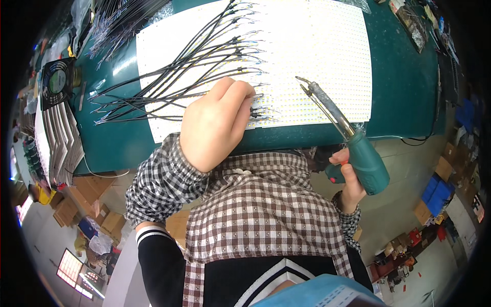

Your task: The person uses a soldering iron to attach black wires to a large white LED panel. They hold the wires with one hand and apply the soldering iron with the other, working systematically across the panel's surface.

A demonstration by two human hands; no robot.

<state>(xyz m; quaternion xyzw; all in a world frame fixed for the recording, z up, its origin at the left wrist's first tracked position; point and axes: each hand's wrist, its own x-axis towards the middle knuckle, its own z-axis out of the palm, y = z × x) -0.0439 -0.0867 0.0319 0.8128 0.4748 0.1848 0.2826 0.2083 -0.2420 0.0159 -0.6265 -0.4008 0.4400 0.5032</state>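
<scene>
My left hand (217, 120) is closed in a pinch over the black cables (204, 53), at their stripped ends. Its fingertips are partly hidden, and a cable's thin wire end comes out beside them. Beneath lies a white LED panel (327, 46) with rows of small yellowish chips; the cables fan across its left half, their thin ends lined up near its middle. In my right hand (352, 187) is a green soldering gun (371, 163), gripped by its handle. Its metal tip points up and left, above the panel's right half and apart from the wire ends.
The panel rests on a green table (404, 77). At the left stand a small black fan (56, 82) and a stack of white sheets (59, 138). A bundle of loose wires (125, 20) lies at the far left. Cardboard boxes (94, 192) are on the floor.
</scene>
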